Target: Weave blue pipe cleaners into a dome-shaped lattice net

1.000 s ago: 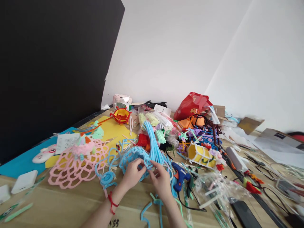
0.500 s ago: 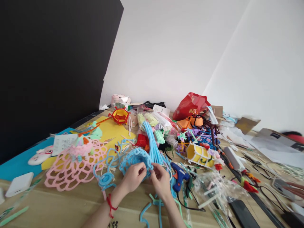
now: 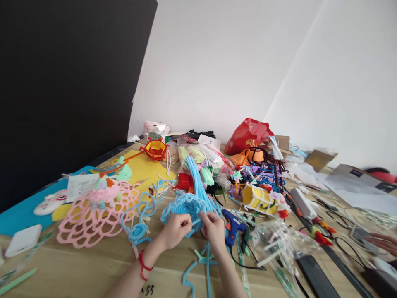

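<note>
Basket (image 3: 170, 209) of fuzzy blue loops, bowl-shaped

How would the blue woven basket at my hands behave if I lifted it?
The blue basket will probably feel light, since it's made of open looped strands rather than solid walls. It likely gives when squeezed, as the strands look soft and fuzzy.

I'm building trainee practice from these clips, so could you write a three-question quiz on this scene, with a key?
1. Choose: the red bracelet is on the person's A) left wrist, B) right wrist.
2. True or false: the glue gun lies to the right of the right hand.
3. Fill in: the bowl-shaped piece at the left hand and right hand is coloured ____.

Key: 1. A; 2. true; 3. light blue.
</note>
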The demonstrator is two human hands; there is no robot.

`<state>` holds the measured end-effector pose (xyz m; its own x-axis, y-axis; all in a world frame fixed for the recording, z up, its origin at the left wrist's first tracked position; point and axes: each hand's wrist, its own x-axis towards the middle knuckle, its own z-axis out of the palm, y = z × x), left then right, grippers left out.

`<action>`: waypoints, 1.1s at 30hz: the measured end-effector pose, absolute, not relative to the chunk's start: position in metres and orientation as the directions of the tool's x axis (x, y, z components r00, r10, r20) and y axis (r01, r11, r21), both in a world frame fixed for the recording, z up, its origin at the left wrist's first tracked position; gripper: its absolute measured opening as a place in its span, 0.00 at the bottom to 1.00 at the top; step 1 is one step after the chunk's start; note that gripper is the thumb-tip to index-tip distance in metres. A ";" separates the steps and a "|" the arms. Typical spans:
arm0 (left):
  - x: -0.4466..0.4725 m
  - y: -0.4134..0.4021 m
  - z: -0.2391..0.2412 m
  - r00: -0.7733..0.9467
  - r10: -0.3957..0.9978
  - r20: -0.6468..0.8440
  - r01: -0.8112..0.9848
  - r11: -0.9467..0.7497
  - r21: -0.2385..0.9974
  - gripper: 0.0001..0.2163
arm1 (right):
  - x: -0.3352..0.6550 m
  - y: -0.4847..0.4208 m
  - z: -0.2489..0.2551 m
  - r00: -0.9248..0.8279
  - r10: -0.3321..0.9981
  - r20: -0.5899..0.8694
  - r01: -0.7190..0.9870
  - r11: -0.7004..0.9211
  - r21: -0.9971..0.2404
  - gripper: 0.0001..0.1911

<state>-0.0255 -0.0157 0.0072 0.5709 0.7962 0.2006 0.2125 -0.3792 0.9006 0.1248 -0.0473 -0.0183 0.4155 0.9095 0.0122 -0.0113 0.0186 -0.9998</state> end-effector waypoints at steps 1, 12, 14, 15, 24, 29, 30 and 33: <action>-0.026 -0.016 0.008 0.580 0.791 0.194 0.192 -0.364 0.911 0.10 | 0.126 -0.047 -0.019 0.426 0.905 -0.011 -0.046 0.009 -0.999 0.24; -0.028 -0.011 0.007 0.438 0.863 0.252 0.121 -0.334 0.935 0.15 | 0.129 -0.046 -0.012 0.151 0.981 -0.122 -0.353 -0.062 -0.934 0.21; -0.028 -0.014 0.007 0.437 0.852 0.288 0.160 -0.389 0.907 0.15 | 0.131 -0.047 -0.012 0.137 0.984 -0.116 -0.340 -0.063 -0.938 0.20; -0.027 -0.015 0.008 0.445 0.842 0.304 0.168 -0.412 0.896 0.15 | 0.133 -0.048 -0.012 0.137 0.983 -0.122 -0.355 -0.066 -0.932 0.19; -0.027 -0.026 0.013 0.457 0.835 0.308 -0.029 -0.332 0.943 0.17 | 0.134 -0.047 -0.011 0.130 0.963 -0.238 -0.549 -0.130 -0.826 0.15; -0.027 -0.035 0.014 0.439 0.814 0.381 -0.096 -0.379 0.920 0.18 | 0.124 -0.048 -0.013 0.123 0.969 -0.212 -0.529 -0.117 -0.840 0.16; -0.027 -0.035 0.014 0.421 0.812 0.405 -0.102 -0.401 0.910 0.18 | 0.122 -0.048 -0.013 0.106 0.975 -0.197 -0.523 -0.114 -0.844 0.16; -0.026 -0.032 0.012 0.423 0.802 0.421 -0.164 -0.389 0.906 0.18 | 0.115 -0.049 -0.017 0.043 0.989 -0.141 -0.497 -0.101 -0.862 0.15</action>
<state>-0.0260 -0.0323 0.0116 0.4229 0.8024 0.4210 -0.1639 -0.3892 0.9065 0.1149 -0.0487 -0.0170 0.0427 0.9891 -0.1409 -0.4973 -0.1013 -0.8616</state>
